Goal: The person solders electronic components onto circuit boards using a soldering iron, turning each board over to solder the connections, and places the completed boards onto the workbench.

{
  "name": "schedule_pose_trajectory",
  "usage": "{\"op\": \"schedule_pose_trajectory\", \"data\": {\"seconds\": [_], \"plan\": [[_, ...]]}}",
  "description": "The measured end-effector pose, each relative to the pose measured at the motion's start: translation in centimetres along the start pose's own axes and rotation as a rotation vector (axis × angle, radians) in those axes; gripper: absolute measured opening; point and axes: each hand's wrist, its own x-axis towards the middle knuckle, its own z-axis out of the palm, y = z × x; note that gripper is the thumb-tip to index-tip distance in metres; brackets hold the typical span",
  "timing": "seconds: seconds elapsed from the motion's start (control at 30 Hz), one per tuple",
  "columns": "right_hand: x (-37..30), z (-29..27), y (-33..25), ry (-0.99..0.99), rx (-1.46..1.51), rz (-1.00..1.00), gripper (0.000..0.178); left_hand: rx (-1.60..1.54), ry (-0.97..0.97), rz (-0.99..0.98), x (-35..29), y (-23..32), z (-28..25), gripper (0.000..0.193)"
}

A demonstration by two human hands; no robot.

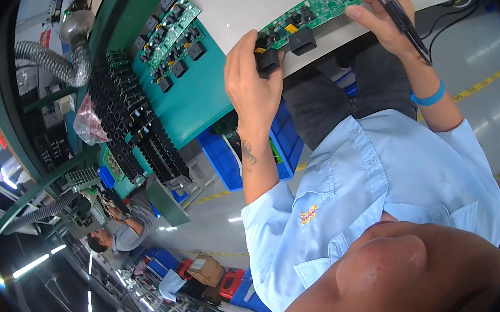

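Key relation: the board is lying crosswise between my two hands, its long axis running left to right in front of me and slanting, right end farther from my body. Neither hand is nearer; both are touching it.

My left hand is gripping the left end, fingers reaching over the far side, thumb coming up by the end black block. A second black block is standing just right of it along the near edge, clear of my fingers.

My right hand is closing around the right end, thumb by the near edge, fingertips at the far edge. So from the left grip the board is extending right and away; from the right grip, left and toward me.

A black tool is lying across my right hand, angling over the board's line; I can't tell how firmly I'm holding it.

Board is sitting over the white mat, near its front edge; can't tell if it's touching. Other boards are lying well apart, left.
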Motion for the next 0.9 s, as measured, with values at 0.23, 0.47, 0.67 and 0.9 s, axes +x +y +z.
{"op": "schedule_pose_trajectory", "data": {"seconds": [0.23, 0.47, 0.67, 0.9], "plan": [[0.1, -0.3, 0.7, 0.085, 0.020, 0.074, 0.069, -0.131, 0.013, -0.003, -0.1, -0.6, 0.3, 0.056], [0.4, 0.3, -0.5, 0.102, -0.011, 0.126, 0.063, -0.175, 0.003, 0.205, 1.9, -1.9, 1.1, 0.052], [0.6, 0.5, -0.5, 0.155, -0.030, 0.175, 0.060, -0.371, -0.059, 0.112, 1.8, -1.8, 1.2, 0.062], [0.5, 0.2, 0.0, 0.170, -0.033, 0.186, 0.059, -0.330, -0.029, 0.126, 1.6, -1.9, 1.5, 0.063]]}}
